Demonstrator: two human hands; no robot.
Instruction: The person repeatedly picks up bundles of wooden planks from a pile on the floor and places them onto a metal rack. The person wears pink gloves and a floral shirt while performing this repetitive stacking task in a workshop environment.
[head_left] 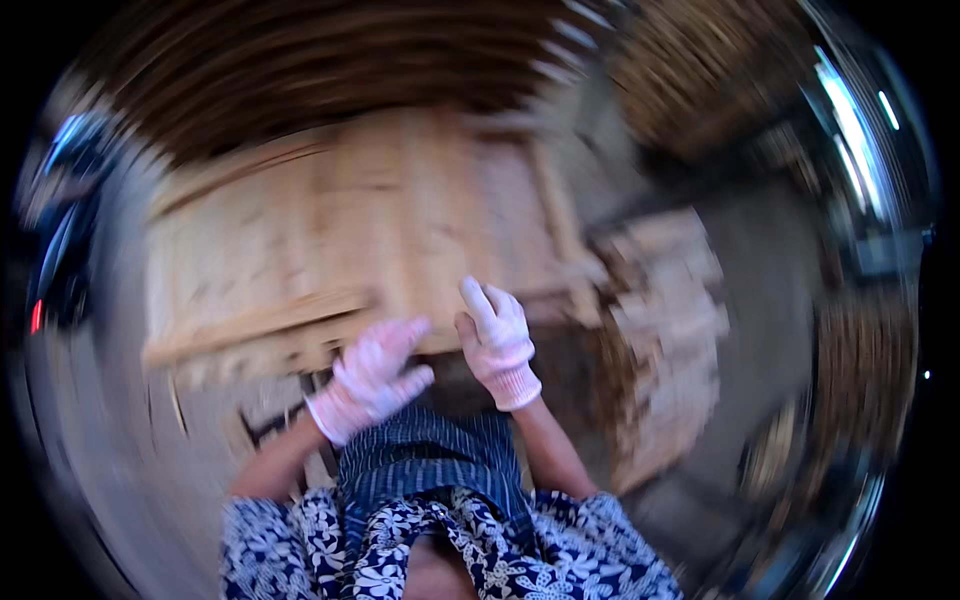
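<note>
Both my hands wear pale knitted work gloves with pinkish cuffs. My left hand (370, 378) is held over the near edge of a broad layer of light wooden boards (400, 215), its fingers stretched out and its thumb apart. Just to its right, my right hand (497, 338) points away from me over the same edge, fingers extended and thumb apart. Nothing shows in either hand. Whether they touch the wood cannot be told, since the picture is smeared by motion. A loose-looking strip of wood (265, 318) lies along the near left edge of the boards.
A large stack of brown wood (330, 70) stands beyond the boards. Right of them is a pile of pale wood pieces (665, 340) with uneven ends. More wood stacks (865, 365) stand at the far right. Grey floor (765, 270) runs between the piles.
</note>
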